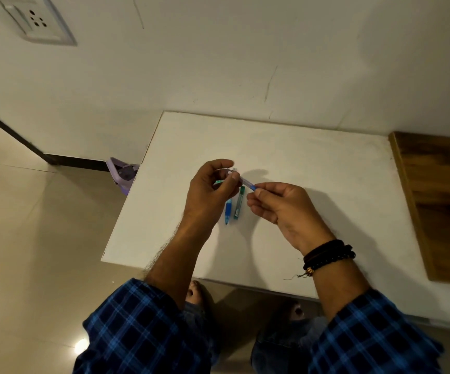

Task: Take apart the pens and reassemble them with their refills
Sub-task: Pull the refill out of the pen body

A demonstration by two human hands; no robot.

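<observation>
- Both of my hands meet over the white table (313, 163), sharing one clear-barrelled pen (245, 182) held just above the top so it can be turned freely.
- My left hand (210, 190) is curled round the pen's far end, thumb and fingers clamped on the barrel. I judge this is the anchoring grip, there to stop the body from spinning.
- My right hand (280, 203) pinches the blue tip end between thumb and forefinger, the other fingers folded loosely beneath. A fine pinch like this suits twisting or pulling the small front section.
- Whether the tip is coming off or going back on cannot be told from this view, because the joint is hidden by my fingers.
- Two more pieces lie on the table directly under my hands, side by side and close together: a blue pen part (228, 211) and a green pen (238, 202). Both point towards me and seem parked within easy reach for their turn.
- A sliver of teal shows beneath my left fingers. I cannot say whether it is held or lying on the table.
- Dark beaded bracelets (326, 255) circle my right wrist, and blue checked sleeves (143, 327) cover both forearms.
- A wooden board (439, 201) sits at the table's right edge, well apart from the work, and a purple object (122, 175) stands on the floor by the left corner.
</observation>
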